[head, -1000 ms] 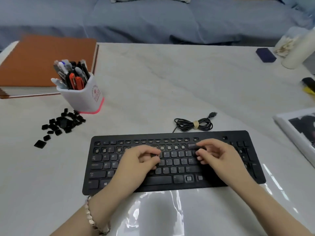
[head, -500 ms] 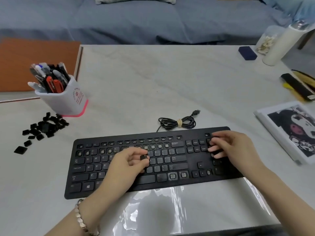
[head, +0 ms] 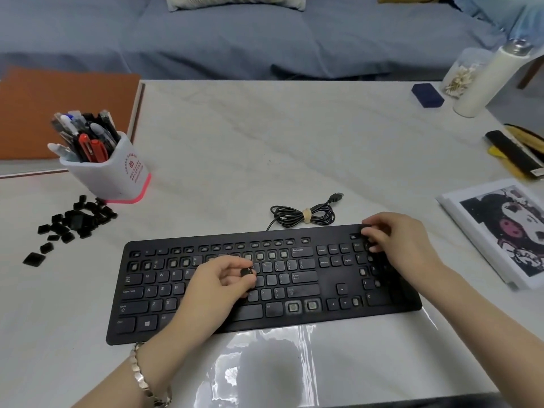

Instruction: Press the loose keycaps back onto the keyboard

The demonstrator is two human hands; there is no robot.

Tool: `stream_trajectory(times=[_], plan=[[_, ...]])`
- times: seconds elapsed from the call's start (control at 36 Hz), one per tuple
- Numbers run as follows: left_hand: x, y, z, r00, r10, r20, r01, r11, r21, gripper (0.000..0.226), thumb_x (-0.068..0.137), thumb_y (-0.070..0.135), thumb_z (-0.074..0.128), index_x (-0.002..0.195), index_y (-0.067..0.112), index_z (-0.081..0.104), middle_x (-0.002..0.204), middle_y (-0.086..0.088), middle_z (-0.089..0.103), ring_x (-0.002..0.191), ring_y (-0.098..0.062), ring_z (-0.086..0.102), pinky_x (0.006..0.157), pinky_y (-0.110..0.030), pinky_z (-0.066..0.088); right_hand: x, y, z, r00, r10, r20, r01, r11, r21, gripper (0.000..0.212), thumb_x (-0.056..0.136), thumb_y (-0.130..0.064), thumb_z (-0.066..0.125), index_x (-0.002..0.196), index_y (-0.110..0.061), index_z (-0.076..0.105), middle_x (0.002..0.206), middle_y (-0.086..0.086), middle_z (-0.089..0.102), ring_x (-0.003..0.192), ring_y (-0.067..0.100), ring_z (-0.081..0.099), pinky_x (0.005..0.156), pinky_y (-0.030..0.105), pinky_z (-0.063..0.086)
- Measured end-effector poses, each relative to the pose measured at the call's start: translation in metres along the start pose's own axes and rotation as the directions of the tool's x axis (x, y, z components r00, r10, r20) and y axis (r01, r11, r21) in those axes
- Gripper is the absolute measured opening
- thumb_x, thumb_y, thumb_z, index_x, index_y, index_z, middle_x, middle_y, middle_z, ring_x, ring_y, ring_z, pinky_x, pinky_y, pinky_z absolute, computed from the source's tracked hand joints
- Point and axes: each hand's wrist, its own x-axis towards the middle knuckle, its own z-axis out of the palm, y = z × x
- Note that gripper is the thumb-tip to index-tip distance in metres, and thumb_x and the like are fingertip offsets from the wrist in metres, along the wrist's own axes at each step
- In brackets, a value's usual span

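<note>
pinched a lone keycap (head: 246,272) in the left hand (head: 217,287) above the middle of the keyboard (head: 303,278), curled the right hand (head: 403,245) over the number pad's far corner, could not tell whether it gripped anything, had loose keycaps (head: 70,225) heaped beside the pen cup (head: 117,175)

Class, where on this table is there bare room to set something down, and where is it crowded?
Free: table stretch between pen cup, cable and navy box. Crowded: loose keycaps left of the keyboard; picture and bottle on the right.

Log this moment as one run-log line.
left hand pinches keycap over keyboard | right hand at its far-right corner, grip unclear | loose keycaps piled by pen cup
</note>
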Motion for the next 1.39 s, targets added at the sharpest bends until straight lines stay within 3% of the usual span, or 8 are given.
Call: stream_trajectory(times=[0.08, 0.33, 0.47, 0.58, 0.86, 1.08, 1.28, 1.39], plan=[[0.0, -0.001, 0.002, 1.0, -0.019, 0.009, 0.02, 0.999, -0.032, 0.021, 0.081, -0.006, 0.067, 0.084, 0.014, 0.066, 0.071, -0.005, 0.067, 0.062, -0.011, 0.066, 0.064, -0.02, 0.056, 0.001, 0.002, -0.001, 1.0, -0.02, 0.009, 0.02, 1.0, -0.014, 0.012, 0.085, -0.003, 0.062, 0.089, -0.013, 0.065, 0.07, -0.001, 0.053, 0.042, 0.007, 0.053, 0.047, 0.006, 0.041], [0.003, -0.003, 0.003, 0.999, -0.031, -0.005, 0.031, 0.999, -0.037, 0.021, 0.08, -0.006, 0.067, 0.083, 0.015, 0.066, 0.065, 0.0, 0.069, 0.063, -0.013, 0.066, 0.068, -0.023, 0.055, 0.008, 0.008, -0.002, 0.995, -0.033, 0.092, 0.039, 0.997, -0.061, 0.01, 0.082, -0.007, 0.066, 0.086, -0.016, 0.067, 0.071, -0.006, 0.063, 0.041, -0.002, 0.054, 0.052, 0.005, 0.042], [0.002, -0.002, 0.003, 1.0, -0.027, -0.008, 0.027, 0.999, -0.022, 0.022, 0.08, -0.006, 0.067, 0.083, 0.016, 0.066, 0.071, -0.003, 0.069, 0.063, -0.012, 0.067, 0.071, -0.025, 0.055, 0.009, 0.008, -0.001, 0.985, -0.1, 0.139, 0.118, 0.986, -0.122, 0.01, 0.082, -0.011, 0.067, 0.082, -0.02, 0.067, 0.076, -0.009, 0.063, 0.064, 0.001, 0.057, 0.067, 0.016, 0.045], [0.003, -0.003, 0.002, 1.0, -0.023, -0.006, 0.023, 0.999, -0.023, 0.023, 0.08, -0.007, 0.067, 0.082, 0.016, 0.067, 0.072, -0.005, 0.069, 0.064, -0.012, 0.067, 0.07, -0.023, 0.056, 0.009, 0.014, 0.001, 0.977, -0.182, 0.111, 0.199, 0.966, -0.167, 0.006, 0.079, -0.012, 0.07, 0.085, -0.012, 0.072, 0.081, -0.003, 0.059, 0.069, 0.004, 0.053, 0.067, 0.006, 0.037], [0.001, -0.004, 0.003, 1.0, -0.019, -0.01, 0.018, 0.998, -0.056, 0.022, 0.08, -0.007, 0.067, 0.084, 0.015, 0.067, 0.077, -0.006, 0.071, 0.067, -0.013, 0.068, 0.07, -0.02, 0.056, 0.005, 0.023, 0.004, 0.961, -0.271, 0.05, 0.275, 0.954, -0.123, 0.011, 0.077, -0.007, 0.071, 0.086, -0.011, 0.075, 0.078, -0.01, 0.054, 0.072, -0.01, 0.052, 0.068, 0.003, 0.035], [0.0, -0.004, 0.003, 1.0, 0.021, -0.014, -0.021, 1.0, -0.019, 0.026, 0.075, -0.007, 0.072, 0.081, 0.018, 0.067, 0.084, -0.007, 0.071, 0.073, -0.017, 0.062, 0.07, -0.011, 0.051, 0.007, 0.021, 0.005, 0.974, -0.22, 0.056, 0.225, 0.968, -0.11, 0.01, 0.078, -0.01, 0.071, 0.086, -0.013, 0.075, 0.078, -0.01, 0.056, 0.067, -0.008, 0.05, 0.066, 0.005, 0.036], [-0.001, -0.004, 0.003, 0.999, 0.041, -0.009, -0.041, 0.999, -0.027, 0.029, 0.073, -0.01, 0.072, 0.08, 0.018, 0.068, 0.081, -0.002, 0.072, 0.066, -0.006, 0.062, 0.067, -0.008, 0.049, 0.003, 0.023, 0.007, 0.975, -0.222, 0.025, 0.224, 0.972, -0.067, 0.009, 0.08, -0.011, 0.069, 0.086, -0.014, 0.075, 0.081, -0.005, 0.06, 0.074, -0.004, 0.054, 0.067, 0.006, 0.037], [-0.001, -0.005, 0.003, 0.999, 0.048, -0.006, -0.048, 0.999, -0.023, 0.028, 0.073, -0.008, 0.073, 0.08, 0.018, 0.068, 0.085, -0.005, 0.072, 0.073, -0.014, 0.064, 0.072, -0.01, 0.051, 0.001, 0.025, 0.008, 0.978, -0.207, 0.0, 0.207, 0.978, -0.027, 0.009, 0.08, -0.011, 0.069, 0.084, -0.016, 0.074, 0.083, -0.005, 0.061, 0.079, -0.003, 0.055, 0.07, 0.006, 0.037]])
